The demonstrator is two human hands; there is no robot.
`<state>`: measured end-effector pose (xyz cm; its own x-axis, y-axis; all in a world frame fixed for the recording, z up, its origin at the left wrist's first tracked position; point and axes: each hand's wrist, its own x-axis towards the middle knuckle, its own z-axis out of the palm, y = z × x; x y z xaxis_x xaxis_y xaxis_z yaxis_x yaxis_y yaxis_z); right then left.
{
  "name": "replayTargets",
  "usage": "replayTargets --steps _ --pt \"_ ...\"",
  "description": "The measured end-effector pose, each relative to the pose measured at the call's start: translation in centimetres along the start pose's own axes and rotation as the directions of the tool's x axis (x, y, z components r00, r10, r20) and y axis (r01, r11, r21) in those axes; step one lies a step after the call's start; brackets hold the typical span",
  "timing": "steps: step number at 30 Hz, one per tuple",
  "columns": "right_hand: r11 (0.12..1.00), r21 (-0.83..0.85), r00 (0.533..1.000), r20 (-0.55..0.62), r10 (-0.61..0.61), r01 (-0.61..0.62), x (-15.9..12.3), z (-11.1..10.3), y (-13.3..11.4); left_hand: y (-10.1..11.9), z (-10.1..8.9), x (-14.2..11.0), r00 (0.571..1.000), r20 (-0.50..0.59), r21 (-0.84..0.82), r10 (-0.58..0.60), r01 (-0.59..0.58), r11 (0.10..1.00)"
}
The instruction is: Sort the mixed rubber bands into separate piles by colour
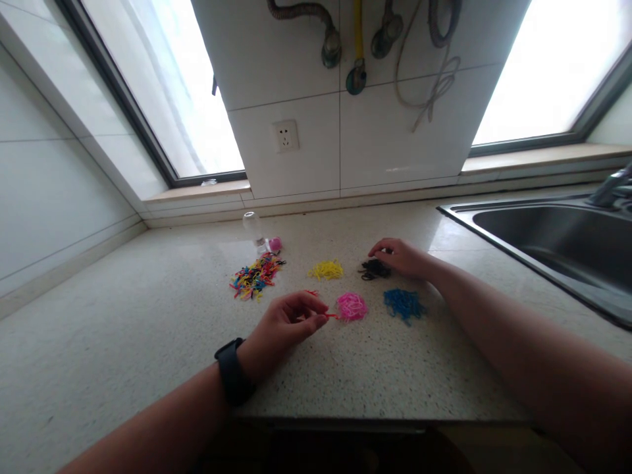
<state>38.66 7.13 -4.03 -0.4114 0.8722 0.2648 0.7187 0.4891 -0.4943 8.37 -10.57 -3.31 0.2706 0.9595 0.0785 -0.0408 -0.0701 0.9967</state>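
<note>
My left hand (291, 319), wearing a dark wristwatch (234, 372), pinches a red rubber band (332, 316) between thumb and forefinger. Just right of it lies a pile of pink rubber bands (351, 307); a few red bands (312, 292) show behind its knuckles, partly hidden. Over the pile of black rubber bands (374, 268), my right hand (399, 257) has its fingers bent and drawn together, and whatever is between the tips is too small to make out. Blue rubber bands (403, 304) lie below the right wrist. Yellow rubber bands (326, 269) form a pile between the hands, farther back.
A mixed-colour heap of rubber bands (257, 275) lies on the left of the speckled counter (162, 316). Behind it are a clear bottle (253, 230) lying tilted and a pink cap (274, 244). A steel sink (553, 243) is set in at the right. Tiled wall stands behind.
</note>
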Motion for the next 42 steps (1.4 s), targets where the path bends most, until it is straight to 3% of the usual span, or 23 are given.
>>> replayTargets --steps 10,36,42 --pt "1.000 -0.012 0.999 0.029 -0.026 0.026 0.12 -0.12 0.48 0.13 -0.02 0.14 0.999 0.029 -0.109 -0.017 0.020 0.994" --pt "0.997 -0.034 0.996 0.062 -0.062 0.064 0.04 -0.57 0.24 -0.46 -0.52 0.20 0.999 0.042 0.007 -0.008 0.008 1.000" --pt "0.999 -0.025 0.997 0.063 -0.043 0.045 0.01 -0.53 0.21 -0.27 -0.30 0.16 0.999 0.033 -0.042 -0.001 0.003 0.999"
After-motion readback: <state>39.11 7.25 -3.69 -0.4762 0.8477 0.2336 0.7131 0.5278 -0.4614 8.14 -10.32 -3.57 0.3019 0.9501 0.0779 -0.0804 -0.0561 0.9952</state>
